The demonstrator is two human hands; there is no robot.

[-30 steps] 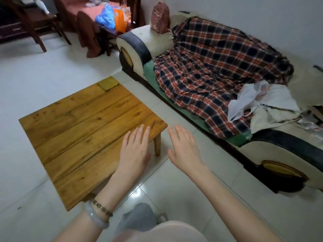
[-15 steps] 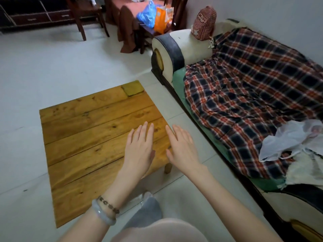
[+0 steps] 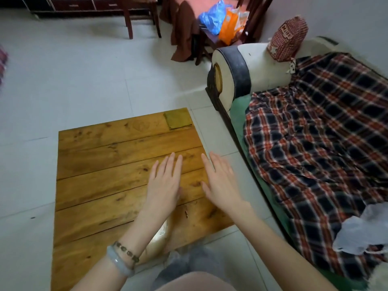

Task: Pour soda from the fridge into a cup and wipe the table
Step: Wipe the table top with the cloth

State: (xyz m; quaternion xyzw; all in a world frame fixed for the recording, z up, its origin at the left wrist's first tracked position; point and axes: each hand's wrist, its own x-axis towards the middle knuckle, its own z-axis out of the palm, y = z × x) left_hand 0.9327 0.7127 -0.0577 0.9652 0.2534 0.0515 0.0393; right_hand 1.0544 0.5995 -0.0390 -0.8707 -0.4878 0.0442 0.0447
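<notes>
A low wooden plank table (image 3: 100,177) stands on the tiled floor in front of me, with nothing on its top. My left hand (image 3: 163,183) hovers flat over the table's right half, fingers straight, holding nothing. Beside it my right hand (image 3: 220,181) is held out flat over the table's right edge, also empty. A bead bracelet and a pale bangle sit on my left wrist. No soda, cup, fridge or cloth is in view.
A sofa (image 3: 237,66) with a plaid blanket (image 3: 319,131) runs along the right. A white plastic bag (image 3: 365,229) lies on it and a small red checked backpack (image 3: 289,38) sits on its armrest. Far back are wooden chairs (image 3: 140,15), a covered table (image 3: 184,22) and bags.
The view has swung left and down, so the table sits more directly under both hands. My right hand went from over the floor to over the table's right edge. Both hands stay flat and empty.
</notes>
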